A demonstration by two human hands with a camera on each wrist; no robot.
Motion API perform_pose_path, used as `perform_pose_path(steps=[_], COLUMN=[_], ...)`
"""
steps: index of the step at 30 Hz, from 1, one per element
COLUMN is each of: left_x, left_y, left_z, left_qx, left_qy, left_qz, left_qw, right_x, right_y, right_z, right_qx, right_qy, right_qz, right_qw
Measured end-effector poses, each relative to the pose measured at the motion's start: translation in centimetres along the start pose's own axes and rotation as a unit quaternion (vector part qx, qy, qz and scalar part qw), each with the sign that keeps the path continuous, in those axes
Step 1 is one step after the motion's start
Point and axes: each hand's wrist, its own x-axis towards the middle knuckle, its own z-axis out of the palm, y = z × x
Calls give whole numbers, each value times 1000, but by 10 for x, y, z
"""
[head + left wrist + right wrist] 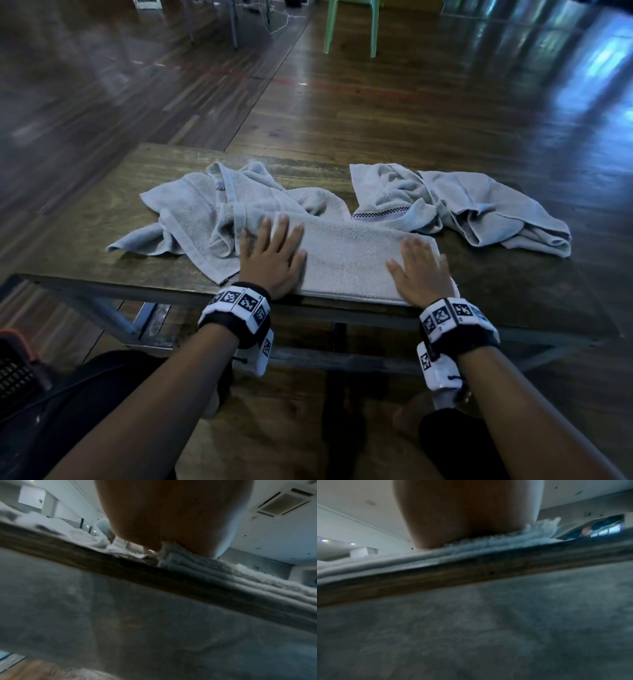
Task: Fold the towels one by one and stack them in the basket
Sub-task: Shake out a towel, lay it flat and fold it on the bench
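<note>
A grey towel (346,257), folded into a long strip, lies along the near edge of the wooden table (102,253). My left hand (270,253) lies flat on its left end with straight fingers. My right hand (419,270) presses flat on its right end. In the left wrist view the palm (163,513) sits on the towel's layered edge (240,580). The right wrist view shows the heel of my hand (467,513) on the folded towel (436,555). A dark basket (15,366) shows at the lower left edge, beside my leg.
Two crumpled grey towels lie behind the folded one: one at the left (205,209), one at the right (462,202). A green chair (352,24) stands far off on the wood floor. The table's metal frame (116,315) runs under the near edge.
</note>
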Motion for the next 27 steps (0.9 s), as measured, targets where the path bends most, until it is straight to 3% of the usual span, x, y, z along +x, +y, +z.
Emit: perform_pose_path(steps=[4, 6, 9, 11, 14, 17, 22, 27], left_x=[-12, -22, -35, -38, -40, -38, -37, -42], left_y=[-10, -11, -15, -21, -28, -27, -22, -18], left_z=[-10, -17, -25, -24, -20, -17, -22, -34], left_qx=[-22, -73, -136, -158, -235, -248, -250, -326], left_qy=[18, 53, 98, 58, -22, -66, -80, -72], left_qz=[-43, -79, -124, -137, -145, -169, -181, -183], left_qw=[999, 993, 978, 976, 961, 952, 948, 925], right_x=[5, 10, 22, 29, 34, 40, 50, 52], right_y=[13, 7, -26, -61, -110, -142, -166, -173], right_z=[-14, -25, -41, -49, -52, -51, -49, -57], right_qx=[10, 31, 87, 113, 115, 117, 137, 131], right_qy=[8, 56, 155, 181, 134, 85, 37, 66], right_qz=[77, 76, 10, -51, -129, -183, -208, -213], right_qw=[997, 995, 984, 976, 976, 972, 968, 966])
